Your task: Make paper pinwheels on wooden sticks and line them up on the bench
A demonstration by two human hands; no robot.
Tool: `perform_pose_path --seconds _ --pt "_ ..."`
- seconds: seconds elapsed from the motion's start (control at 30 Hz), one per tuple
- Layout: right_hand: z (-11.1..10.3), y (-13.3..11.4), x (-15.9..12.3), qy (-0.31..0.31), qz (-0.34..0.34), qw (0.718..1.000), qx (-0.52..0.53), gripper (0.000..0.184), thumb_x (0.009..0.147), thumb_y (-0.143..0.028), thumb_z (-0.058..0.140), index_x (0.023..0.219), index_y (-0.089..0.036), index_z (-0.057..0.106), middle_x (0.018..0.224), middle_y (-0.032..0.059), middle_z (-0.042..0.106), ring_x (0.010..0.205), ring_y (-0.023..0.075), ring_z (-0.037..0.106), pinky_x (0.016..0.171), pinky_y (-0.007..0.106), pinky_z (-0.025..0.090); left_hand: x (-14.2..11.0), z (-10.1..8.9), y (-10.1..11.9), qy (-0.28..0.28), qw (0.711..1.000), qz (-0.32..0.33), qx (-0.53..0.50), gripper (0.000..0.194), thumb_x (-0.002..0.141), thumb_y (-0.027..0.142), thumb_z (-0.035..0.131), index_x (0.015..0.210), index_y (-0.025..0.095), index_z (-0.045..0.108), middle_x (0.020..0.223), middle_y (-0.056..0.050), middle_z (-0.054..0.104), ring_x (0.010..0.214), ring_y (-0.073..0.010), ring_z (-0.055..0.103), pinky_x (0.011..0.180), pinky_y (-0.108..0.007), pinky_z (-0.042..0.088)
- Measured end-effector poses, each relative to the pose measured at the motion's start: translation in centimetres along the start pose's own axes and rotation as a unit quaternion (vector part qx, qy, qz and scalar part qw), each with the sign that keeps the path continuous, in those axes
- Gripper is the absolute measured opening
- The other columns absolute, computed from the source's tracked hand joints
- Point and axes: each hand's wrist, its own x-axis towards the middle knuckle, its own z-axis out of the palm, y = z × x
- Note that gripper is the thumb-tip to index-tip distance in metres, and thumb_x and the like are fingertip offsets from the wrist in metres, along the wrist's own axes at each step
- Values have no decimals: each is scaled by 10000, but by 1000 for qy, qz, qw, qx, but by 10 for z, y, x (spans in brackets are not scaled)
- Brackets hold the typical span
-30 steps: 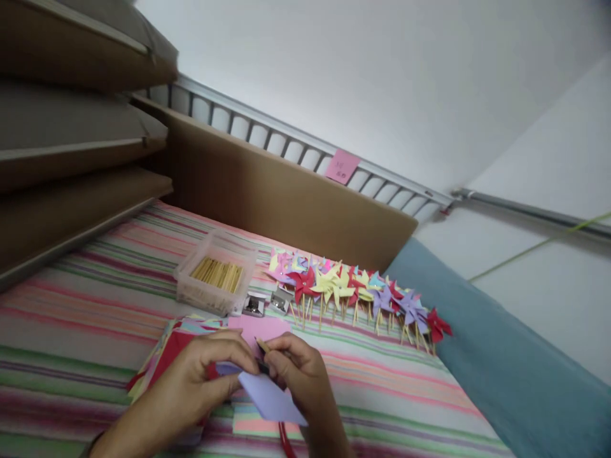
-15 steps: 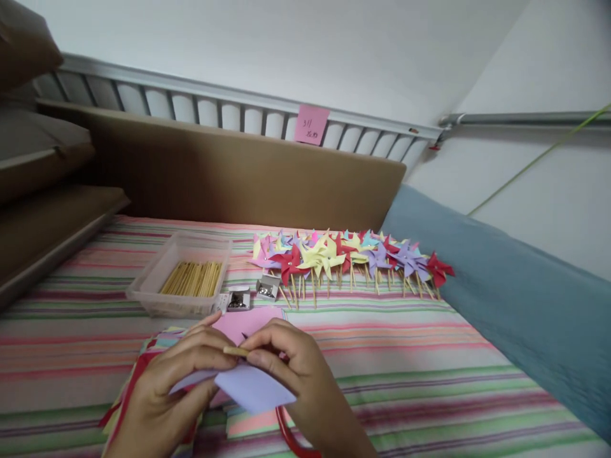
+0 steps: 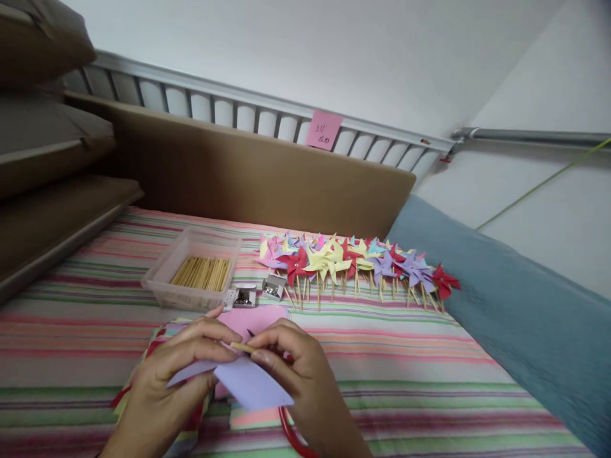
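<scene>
My left hand point(image 3: 179, 375) is closed on a sheet of light purple paper point(image 3: 252, 385), which is bent, with one flap hanging toward me. Pinched between the thumb and fingers of my right hand point(image 3: 300, 366) is a short wooden stick point(image 3: 242, 347). The stick's free end points left and lies close to the left fingertips, above the paper. A thin dark tip point(image 3: 251, 333) shows just beyond the right fingers; what it belongs to is mostly hidden. Under my right wrist a red curved handle point(image 3: 292, 436) is partly visible. Pink paper point(image 3: 260, 315) lies beyond my hands.
A clear plastic box point(image 3: 165, 289) of wooden sticks point(image 3: 203, 273) stands beyond my left hand. Beside it are two small boxes point(image 3: 245, 296) of metal pins. Finished paper pinwheels point(image 3: 329, 259) lie along the back right. Coloured paper point(image 3: 128, 394) is stacked under my left arm. Cardboard point(image 3: 248, 181) borders the back.
The stick has swung from pointing up and away to pointing left across the paper, then held nearly still. The camera view tilted and turned, shifting the whole scene.
</scene>
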Motion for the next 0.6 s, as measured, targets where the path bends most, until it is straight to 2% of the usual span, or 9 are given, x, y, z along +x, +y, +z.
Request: perform_pose_path --seconds 0.2,0.6 --pt "1 3 2 3 3 1000 0 109 815 -318 674 794 -244 752 759 15 625 689 153 568 607 239 412 -1 -1 -3 4 1000 -8 -11 236 726 111 651 782 310 764 858 -10 746 886 -223 678 1066 -442 372" --pt "3 5 2 10 1 1000 -7 157 811 -389 685 809 -251 761 776 23 631 696 158 590 600 239 416 -3 0 -6 1 1000 -27 -11 166 762 175 681 790 322 754 886 1 736 939 -209 660 1046 -371 382"
